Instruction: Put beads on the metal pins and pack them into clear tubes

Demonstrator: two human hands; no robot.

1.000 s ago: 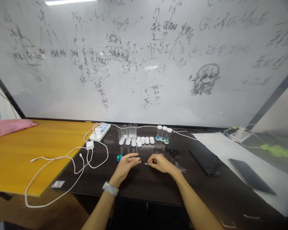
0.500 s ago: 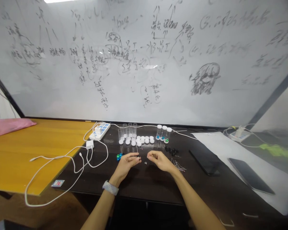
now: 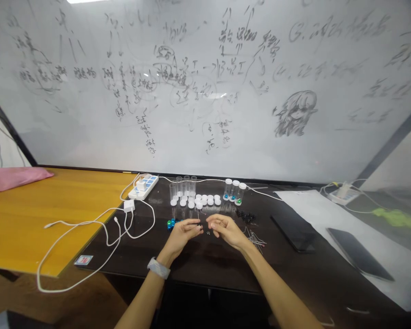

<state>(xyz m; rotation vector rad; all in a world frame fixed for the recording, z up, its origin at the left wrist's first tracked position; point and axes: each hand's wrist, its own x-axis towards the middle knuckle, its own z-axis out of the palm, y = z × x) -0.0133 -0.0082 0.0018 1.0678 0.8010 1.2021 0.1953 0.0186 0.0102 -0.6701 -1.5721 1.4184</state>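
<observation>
My left hand [image 3: 182, 234], with a pale band on its wrist, pinches a small black piece [image 3: 199, 224] with a thin wire rising from it. Close beside it on the right, my right hand [image 3: 227, 229] has its fingertips drawn together; what they hold, if anything, is too small to make out. On the dark table between the hands lie tiny silver bits [image 3: 208, 233]. Shiny blue and green balls [image 3: 171, 224] sit just left of my left hand. To the right of my right hand are a pile of small black pieces [image 3: 245, 216] and several thin metal pins [image 3: 256, 239].
Behind the hands stand clear tubes [image 3: 187, 186], white caps [image 3: 210, 201] and capped tubes with balls inside [image 3: 235, 192]. A power strip [image 3: 144, 187] with white cables lies left. Two dark flat devices, a tablet [image 3: 292, 233] and a phone [image 3: 359, 253], lie right. A whiteboard [image 3: 205, 151] rises behind.
My right hand has shifted slightly left, closer to my left hand, and its fingers have changed position a little. My left hand keeps its pinch. The camera view has moved slightly.
</observation>
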